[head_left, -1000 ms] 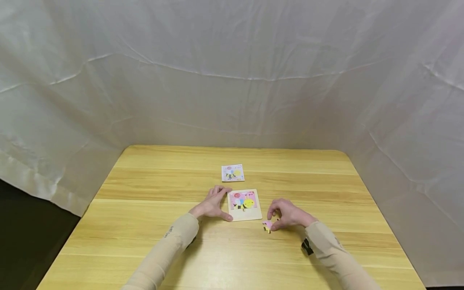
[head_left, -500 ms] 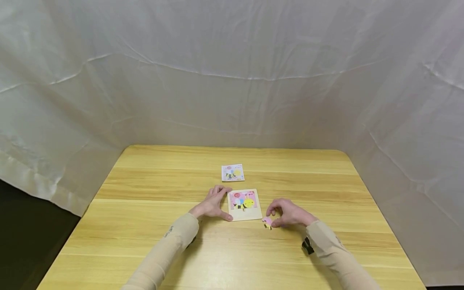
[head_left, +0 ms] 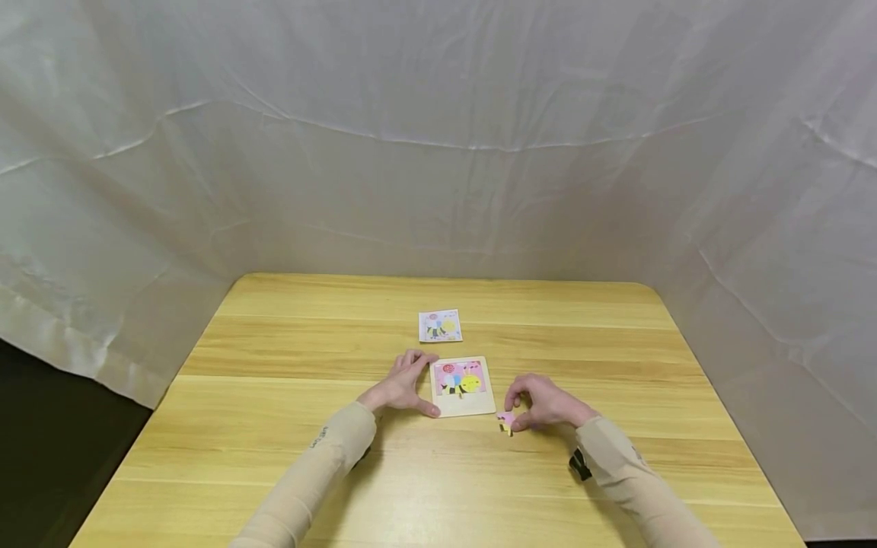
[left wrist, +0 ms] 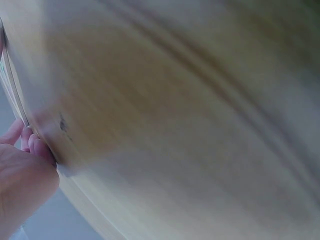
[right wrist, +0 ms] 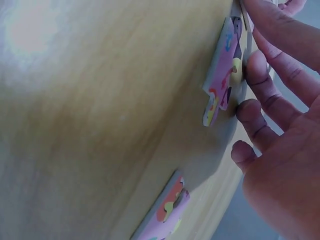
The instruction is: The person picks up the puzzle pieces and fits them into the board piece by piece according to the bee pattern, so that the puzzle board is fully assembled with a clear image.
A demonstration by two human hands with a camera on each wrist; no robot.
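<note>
A small wooden puzzle board [head_left: 462, 388] with a pink bee picture lies at the table's middle. My left hand [head_left: 400, 388] rests against its left edge, fingers fairly straight along the edge and the thumb by the near corner. My right hand [head_left: 544, 403] sits just right of the board and pinches a pink puzzle piece [head_left: 506, 419] at the fingertips. In the right wrist view that puzzle piece [right wrist: 222, 75] is tipped up off the wood with my fingers [right wrist: 262, 75] against it. A second loose piece [right wrist: 165, 210] lies flat nearby. The left wrist view is blurred.
A small picture card [head_left: 440, 326] showing the same bee lies beyond the board. The wooden table [head_left: 274, 457] is ringed by white cloth [head_left: 438, 152] at the back and sides. Its left edge drops to a dark floor.
My right hand has drawn the pink piece slightly away from me, toward the board's near right corner. The left hand and the board have stayed still.
</note>
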